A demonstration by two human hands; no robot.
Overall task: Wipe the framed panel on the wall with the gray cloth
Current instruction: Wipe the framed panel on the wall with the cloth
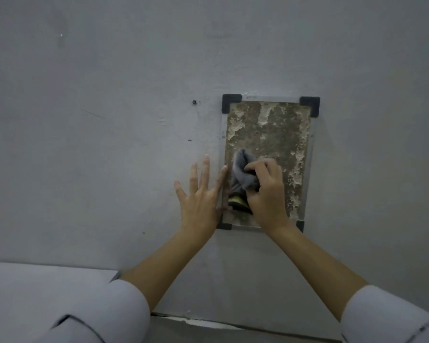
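Gray painted wall (109, 144), filling most of the frame; scuffed, with a small dark screw (194, 102) left of centre. Pale ledge (35, 280) running along the lower left.

Framed panel (270, 134), right of centre: upright rectangle, thin metal edging, black corner pieces (231, 102) at all four corners. Surface mottled brown and gray, showing pale crusted patches along the top and the right side.

Gray cloth (244, 174), lower left part of the panel: bunched, pressing against the surface. Scrap of yellow and black showing just beneath it; cannot tell what.

Right hand (268, 191), lower part of the panel: fingers curling closed around the cloth, gripping it against the panel.

Left hand (201, 194), just left of the panel: lying flat, fingers spread wide, gripping nothing; palm resting on the wall, forefinger touching the panel's left edge.

Light sleeves (124, 308), lower corners of the frame: pushed up, baring both forearms.
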